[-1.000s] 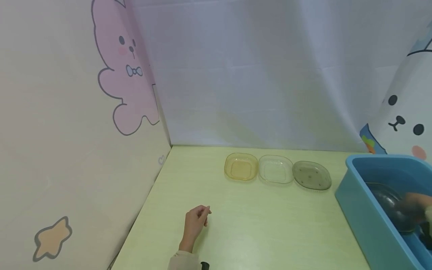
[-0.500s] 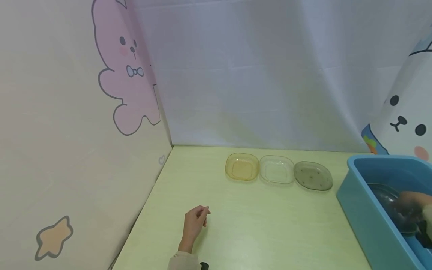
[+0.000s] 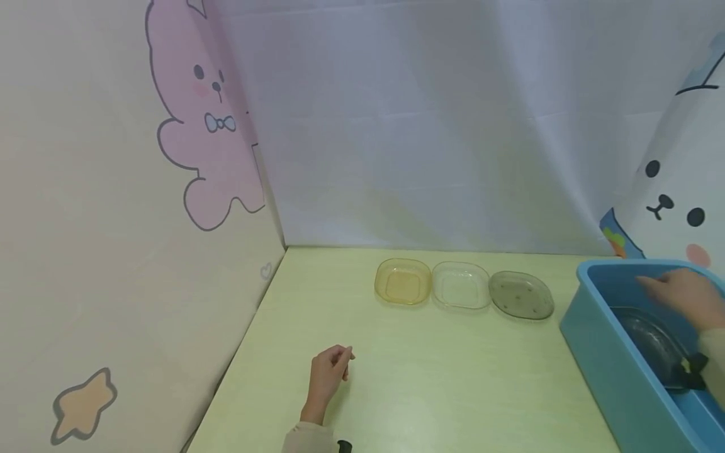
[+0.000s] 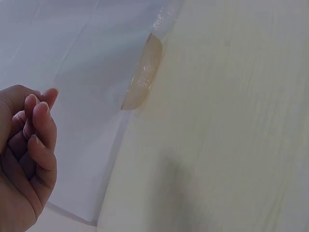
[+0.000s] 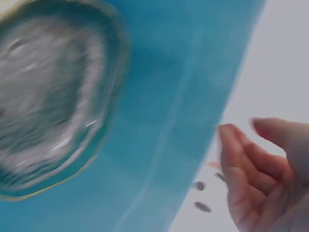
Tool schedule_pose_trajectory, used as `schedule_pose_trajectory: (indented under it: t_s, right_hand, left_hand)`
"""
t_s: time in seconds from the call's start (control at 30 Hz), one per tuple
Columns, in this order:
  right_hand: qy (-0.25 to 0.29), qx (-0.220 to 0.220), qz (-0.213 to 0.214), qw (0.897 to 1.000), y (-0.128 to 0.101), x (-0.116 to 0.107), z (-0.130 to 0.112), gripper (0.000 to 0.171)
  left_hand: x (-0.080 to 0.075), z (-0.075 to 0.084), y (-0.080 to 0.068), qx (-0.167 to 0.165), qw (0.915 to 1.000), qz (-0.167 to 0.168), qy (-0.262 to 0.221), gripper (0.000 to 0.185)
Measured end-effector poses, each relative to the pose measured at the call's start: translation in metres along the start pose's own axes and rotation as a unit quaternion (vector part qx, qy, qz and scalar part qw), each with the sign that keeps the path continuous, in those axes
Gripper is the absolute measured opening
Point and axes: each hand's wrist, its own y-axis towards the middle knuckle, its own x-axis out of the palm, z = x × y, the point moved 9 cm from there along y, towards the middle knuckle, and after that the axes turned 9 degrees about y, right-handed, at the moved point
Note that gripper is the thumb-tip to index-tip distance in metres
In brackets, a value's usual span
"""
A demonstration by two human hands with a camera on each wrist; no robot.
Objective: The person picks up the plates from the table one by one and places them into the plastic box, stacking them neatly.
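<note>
Since a second ago the right hand point(image 3: 682, 294) has risen out of the blue tub point(image 3: 595, 340): earlier it lay low inside, over the dark plate point(image 3: 651, 343), and now it hovers above the tub's far part with its fingers loosely spread, holding nothing. The left hand point(image 3: 327, 374) has not shifted.

From the head camera, the left hand rests on the pale green table point(image 3: 442, 390) at the near left, its fingers curled in with nothing between them. Three shallow dishes stand in a row at the far side of the table: an amber dish point(image 3: 403, 281) on the left, a clear dish point(image 3: 461, 285) in the middle and a grey dish point(image 3: 521, 294) on the right, each just beside the next. The tub sits at the right edge, and the dark plate leans inside it, below the lifted right hand and apart from it.

From the left wrist camera, the left hand point(image 4: 24, 154) shows close up (fingers bent toward the palm, thumb tip near the forefinger), which confirms that it grips nothing. Beyond it lies bare tabletop point(image 4: 222, 145), and a sliver of the amber dish point(image 4: 144, 72) shows at the white backdrop point(image 4: 72, 58); the tub does not appear here.

From the right wrist camera, the dark plate point(image 5: 48, 96) is blurred but fills the left of the picture against the tub's blue wall point(image 5: 183, 96), something the head view shows only at a slant. The right hand point(image 5: 263, 169) is open at the near right, clear of both plate and tub.
</note>
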Motion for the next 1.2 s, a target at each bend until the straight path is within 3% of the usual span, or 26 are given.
schedule_pose_trajectory:
  t_s: [0.2, 0.33, 0.4, 0.53, 0.63, 0.7, 0.73, 0.93, 1.03, 1.13, 1.17, 1.2]
  right_hand:
    - [0.07, -0.032, 0.142, 0.987, -0.019, -0.036, -0.07, 0.072]
    - [0.163, -0.065, 0.197, 0.965, -0.029, -0.044, -0.114, 0.07]
    - [0.223, -0.075, 0.235, 0.943, -0.036, -0.049, -0.133, 0.062]
    - [0.331, -0.113, 0.349, 0.869, -0.056, -0.062, -0.166, 0.048]
    - [0.384, -0.153, 0.394, 0.821, -0.068, -0.064, -0.185, 0.048]
    - [0.411, -0.181, 0.4, 0.799, -0.073, -0.061, -0.195, 0.048]
    - [0.419, -0.192, 0.397, 0.794, -0.074, -0.057, -0.2, 0.048]
    - [0.395, -0.263, 0.401, 0.783, -0.085, -0.029, -0.224, 0.053]
    - [0.337, -0.34, 0.445, 0.757, -0.1, -0.012, -0.233, 0.053]
    - [0.273, -0.409, 0.484, 0.724, -0.115, 0.013, -0.235, 0.053]
    - [0.259, -0.418, 0.486, 0.723, -0.117, 0.023, -0.233, 0.054]
    - [0.248, -0.418, 0.482, 0.729, -0.117, 0.033, -0.23, 0.054]
  left_hand:
    - [0.008, 0.01, 0.003, 0.012, 0.9999, -0.011, -0.003, 0.03]
    - [0.012, 0.011, 0.0, 0.006, 0.9998, -0.02, -0.005, 0.029]
    - [0.015, 0.013, 0.0, 0.006, 0.9997, -0.023, -0.006, 0.028]
    - [0.023, 0.021, 0.004, 0.025, 0.9992, -0.031, -0.008, 0.029]
    - [0.029, 0.028, 0.008, 0.036, 0.9987, -0.035, -0.009, 0.03]
    - [0.033, 0.031, 0.01, 0.04, 0.9985, -0.037, -0.009, 0.03]
    - [0.033, 0.032, 0.01, 0.041, 0.9985, -0.036, -0.009, 0.031]
    - [0.034, 0.041, 0.013, 0.05, 0.9981, -0.032, -0.017, 0.031]
    - [0.035, 0.043, 0.015, 0.053, 0.9979, -0.03, -0.023, 0.031]
    - [0.038, 0.045, 0.017, 0.059, 0.9974, -0.031, -0.029, 0.031]
    - [0.039, 0.046, 0.018, 0.061, 0.9972, -0.032, -0.03, 0.031]
    - [0.04, 0.047, 0.018, 0.062, 0.997, -0.032, -0.032, 0.031]
